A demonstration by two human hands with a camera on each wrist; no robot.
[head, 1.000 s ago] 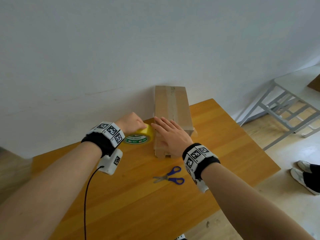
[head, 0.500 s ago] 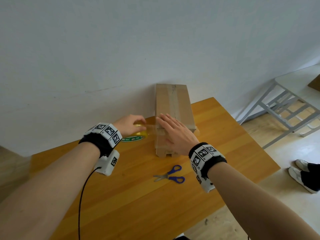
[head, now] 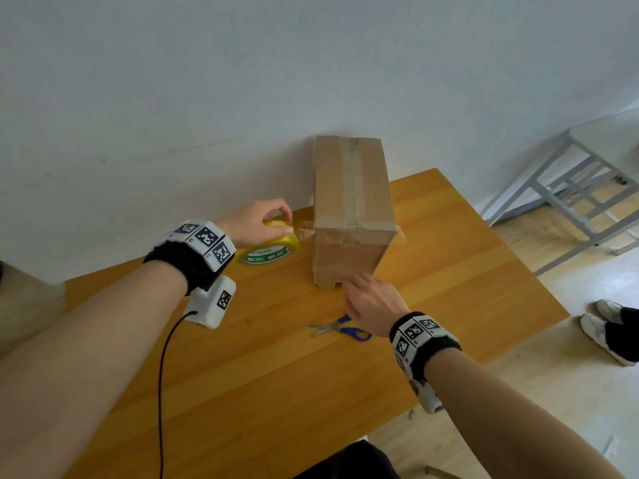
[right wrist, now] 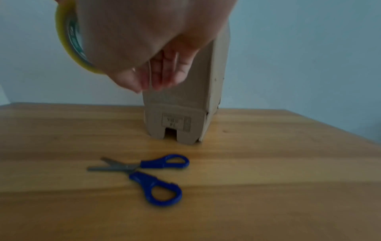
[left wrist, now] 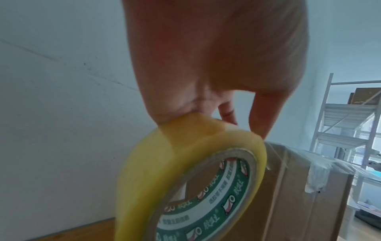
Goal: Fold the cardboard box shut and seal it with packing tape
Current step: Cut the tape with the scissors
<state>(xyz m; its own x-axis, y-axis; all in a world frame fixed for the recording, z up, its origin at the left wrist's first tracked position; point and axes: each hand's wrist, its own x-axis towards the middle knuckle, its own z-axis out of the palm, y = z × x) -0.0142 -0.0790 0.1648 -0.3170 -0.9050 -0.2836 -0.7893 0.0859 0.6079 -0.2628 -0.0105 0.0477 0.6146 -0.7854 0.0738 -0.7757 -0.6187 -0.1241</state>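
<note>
A closed cardboard box [head: 351, 202] lies on the wooden table [head: 276, 375], with clear tape along its top seam and a strip across its near top edge. My left hand [head: 257, 224] grips the yellow tape roll [head: 273, 245] just left of the box; a stretch of tape [head: 306, 231] runs from roll to box. The left wrist view shows the roll [left wrist: 185, 187] pinched at its top beside the box [left wrist: 299, 195]. My right hand [head: 371, 304] hovers with straight fingers in front of the box's near end [right wrist: 181, 110], above the blue-handled scissors [right wrist: 148, 174].
The scissors [head: 340, 328] lie on the table near its front right, partly under my right hand. The wall stands right behind the box. A grey metal frame table [head: 570, 188] stands to the right; someone's shoes [head: 608, 326] are on the floor.
My right hand has left the box top and dropped back toward me, down over the scissors. My left hand has kept hold of the roll, its tape stretched to the box.
</note>
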